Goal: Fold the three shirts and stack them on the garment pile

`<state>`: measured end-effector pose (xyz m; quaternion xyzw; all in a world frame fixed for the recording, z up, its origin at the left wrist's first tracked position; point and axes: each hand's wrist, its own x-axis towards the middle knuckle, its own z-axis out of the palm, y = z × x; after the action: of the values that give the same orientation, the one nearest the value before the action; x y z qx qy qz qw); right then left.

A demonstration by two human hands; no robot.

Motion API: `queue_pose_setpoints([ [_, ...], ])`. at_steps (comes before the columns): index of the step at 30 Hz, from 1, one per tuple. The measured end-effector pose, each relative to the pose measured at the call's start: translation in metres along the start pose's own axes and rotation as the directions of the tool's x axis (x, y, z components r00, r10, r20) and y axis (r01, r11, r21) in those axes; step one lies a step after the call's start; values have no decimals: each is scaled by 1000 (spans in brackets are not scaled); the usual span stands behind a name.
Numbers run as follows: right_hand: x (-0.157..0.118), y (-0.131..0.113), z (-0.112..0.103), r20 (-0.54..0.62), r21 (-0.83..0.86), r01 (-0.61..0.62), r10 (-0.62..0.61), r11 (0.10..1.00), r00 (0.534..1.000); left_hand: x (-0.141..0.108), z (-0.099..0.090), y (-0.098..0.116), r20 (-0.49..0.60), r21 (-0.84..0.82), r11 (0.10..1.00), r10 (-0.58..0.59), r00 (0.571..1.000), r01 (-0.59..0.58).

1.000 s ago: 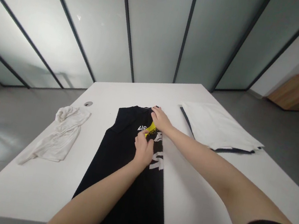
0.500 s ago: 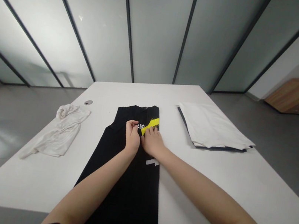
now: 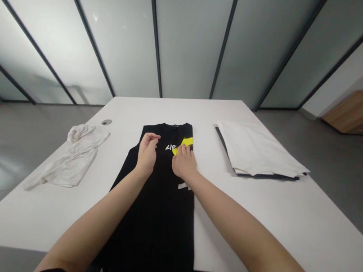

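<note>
Black cotton T-shirt (image 3: 155, 223) laid out lengthwise down the middle of the white bench (image 3: 221, 237), collar band (image 3: 169, 124) at the far end, body running toward the person, no sleeves showing at its sides. Left hand (image 3: 147, 153) on the chest beside the white lettering (image 3: 171, 147), fingers curled, grip narrow and loose; no clear pinch, and whether any cloth is caught there is impossible to tell. Right hand (image 3: 183, 162) lying flatter, fingers spread, grip wide and holding nothing, fingertips on the yellow print (image 3: 184, 144). Looks like a light, soft knit, limp and easily dragged out of line, so the collar band or a shoulder edge seems the surest place to take hold. Over on the left, crumpled white cloth (image 3: 74, 156) near a round cable grommet (image 3: 106, 121). On the right, a folded white garment (image 3: 257, 151) on a dark layer (image 3: 264, 177). Wooden cabinet (image 3: 362, 111) far off on the grey floor (image 3: 348, 179)
</note>
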<state>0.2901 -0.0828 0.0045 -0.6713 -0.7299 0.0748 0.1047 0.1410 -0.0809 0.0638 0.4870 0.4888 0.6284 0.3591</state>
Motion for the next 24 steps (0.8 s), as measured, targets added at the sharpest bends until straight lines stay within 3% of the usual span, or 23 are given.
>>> queue_pose_setpoints([
  [3, 21, 9, 3, 0, -6, 12, -12, 1000, 1000, 11, -24, 0, -1, 13, 999, -49, 999, 49],
  [7, 55, 28, 4, 26, -26, 46, -45, 999, 999, 25, -64, -2, 81, 116, 986, -134, 988, 124],
  [13, 103, 57, 0, 39, -88, 122, -119, 989, 992, 30, -111, -28, 160, 444, 895, -29, 987, -46],
  [15, 116, 64, -2, 53, -98, 140, -135, 985, 989, 26, -115, -42, 260, 558, 816, -1, 966, -150],
  [19, 137, 77, -5, 60, -106, 175, -169, 979, 984, 17, -110, -62, 508, 677, 594, 49, 860, -434],
  [21, 147, 82, -6, 61, -108, 194, -188, 975, 980, 13, -107, -65, 549, 706, 512, 40, 835, -489],
  [24, 157, 87, -5, 57, -108, 215, -209, 971, 976, 11, -105, -66, 559, 740, 452, -2, 829, -498],
])
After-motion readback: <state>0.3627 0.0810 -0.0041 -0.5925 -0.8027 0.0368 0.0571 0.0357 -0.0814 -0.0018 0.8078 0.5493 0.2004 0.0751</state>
